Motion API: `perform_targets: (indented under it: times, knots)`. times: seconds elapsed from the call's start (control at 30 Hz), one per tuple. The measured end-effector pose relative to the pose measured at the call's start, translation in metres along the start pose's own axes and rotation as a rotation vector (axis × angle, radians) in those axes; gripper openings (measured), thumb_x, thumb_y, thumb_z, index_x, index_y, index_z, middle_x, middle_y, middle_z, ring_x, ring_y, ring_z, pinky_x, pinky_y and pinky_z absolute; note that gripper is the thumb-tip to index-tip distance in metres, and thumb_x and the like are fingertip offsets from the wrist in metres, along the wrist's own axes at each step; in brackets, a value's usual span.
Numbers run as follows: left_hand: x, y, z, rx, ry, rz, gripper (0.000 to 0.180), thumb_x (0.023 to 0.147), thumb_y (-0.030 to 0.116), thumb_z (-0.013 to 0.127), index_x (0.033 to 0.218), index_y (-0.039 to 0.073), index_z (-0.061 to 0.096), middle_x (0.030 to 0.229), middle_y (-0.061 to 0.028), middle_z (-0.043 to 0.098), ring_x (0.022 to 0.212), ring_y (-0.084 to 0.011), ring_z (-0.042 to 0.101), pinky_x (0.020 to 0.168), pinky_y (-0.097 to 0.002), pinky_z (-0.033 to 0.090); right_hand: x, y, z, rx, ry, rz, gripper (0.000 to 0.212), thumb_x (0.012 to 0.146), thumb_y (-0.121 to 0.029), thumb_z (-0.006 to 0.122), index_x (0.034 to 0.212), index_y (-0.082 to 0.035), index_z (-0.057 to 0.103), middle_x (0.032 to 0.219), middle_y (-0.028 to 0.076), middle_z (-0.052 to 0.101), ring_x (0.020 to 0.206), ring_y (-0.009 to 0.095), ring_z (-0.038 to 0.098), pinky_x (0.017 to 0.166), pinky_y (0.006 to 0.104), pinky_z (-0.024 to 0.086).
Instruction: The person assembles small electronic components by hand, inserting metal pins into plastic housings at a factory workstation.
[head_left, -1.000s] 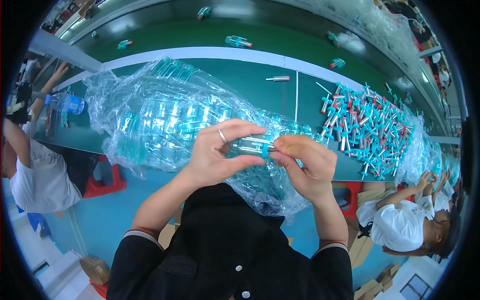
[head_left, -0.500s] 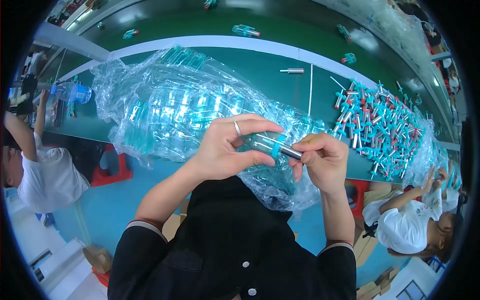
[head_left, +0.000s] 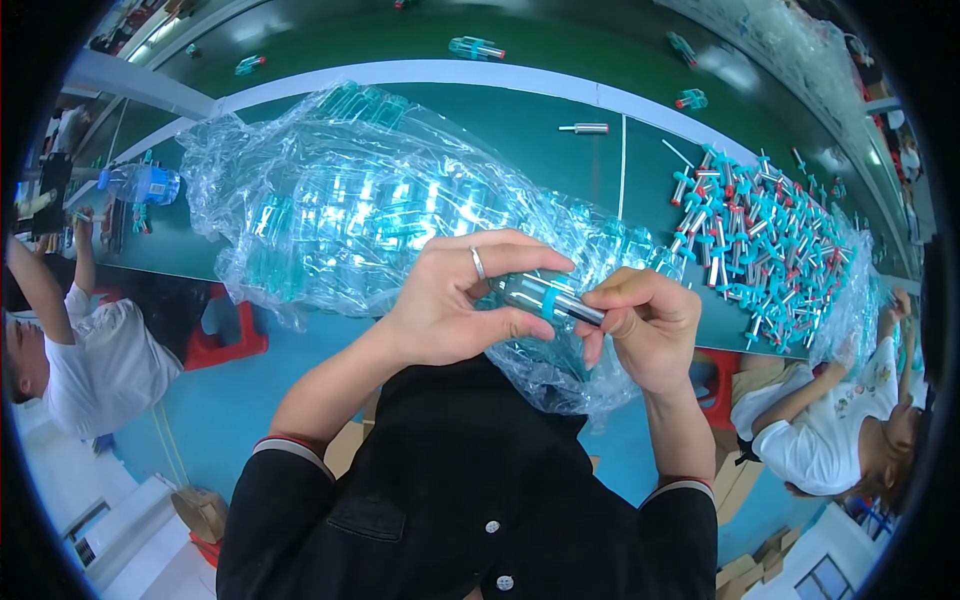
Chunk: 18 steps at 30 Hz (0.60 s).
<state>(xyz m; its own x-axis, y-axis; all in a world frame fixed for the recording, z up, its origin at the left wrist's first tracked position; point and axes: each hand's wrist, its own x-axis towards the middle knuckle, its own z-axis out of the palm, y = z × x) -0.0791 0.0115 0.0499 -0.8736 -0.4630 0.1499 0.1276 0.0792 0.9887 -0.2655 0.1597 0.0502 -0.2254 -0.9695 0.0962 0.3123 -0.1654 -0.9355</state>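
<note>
Between the fingers and thumb of my left hand (head_left: 455, 295) is a clear, greenish plastic shell (head_left: 518, 291), round-ended like a small bottle. Thumb and fingertips of my right hand (head_left: 650, 325) pinch a silver metal tube (head_left: 580, 308) at its outer end. The tube reaches into the shell's mouth, with a turquoise ring around it there. How deep it sits I cannot tell. Under and beyond my hands lies a big clear plastic bag (head_left: 370, 215) full of similar shells. To the right is a heap of silver tubes (head_left: 750, 235) with turquoise rings and red ends.
One loose silver tube (head_left: 583, 128) lies on the green table beyond the bag. Past a pale rail (head_left: 500, 72), a green belt carries a few assembled pieces (head_left: 476, 48). A water bottle (head_left: 145, 185) is at the left. Co-workers in white shirts (head_left: 105, 365) sit on both sides.
Pieces on the belt have shifted a little left and away. The co-worker at the right has raised a hand. My hands keep nearly the same hold on the shell and tube.
</note>
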Motion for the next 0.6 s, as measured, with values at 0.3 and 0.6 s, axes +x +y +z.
perform_targets:
  times: [0.3,0.6]
  knots:
    - [-0.0001,0.0004,0.004,0.014,-0.034,0.057,0.053,0.069,-0.002,0.088,0.12,-0.002,0.071,0.115,-0.0156,0.069,0.104,-0.022,0.068,0.087,-0.0335,0.056,-0.0039,0.0033,-0.0009,0.029,0.002,-0.013,0.011,0.094,0.001,0.067,0.102,0.009,0.068,0.087,0.018,0.069,0.065,0.021,0.071,0.06,0.03,0.059]
    - [-0.0045,0.006,0.0077,0.104,-0.02,0.035,0.053,0.068,0.001,0.09,0.119,-0.001,0.072,0.113,-0.0149,0.07,0.101,-0.0215,0.068,0.085,-0.0328,0.054,-0.0091,-0.0033,0.0024,-0.128,0.001,-0.043,0.008,0.093,0.005,0.066,0.099,0.009,0.068,0.085,0.019,0.07,0.065,0.021,0.072,0.056,0.0284,0.058]
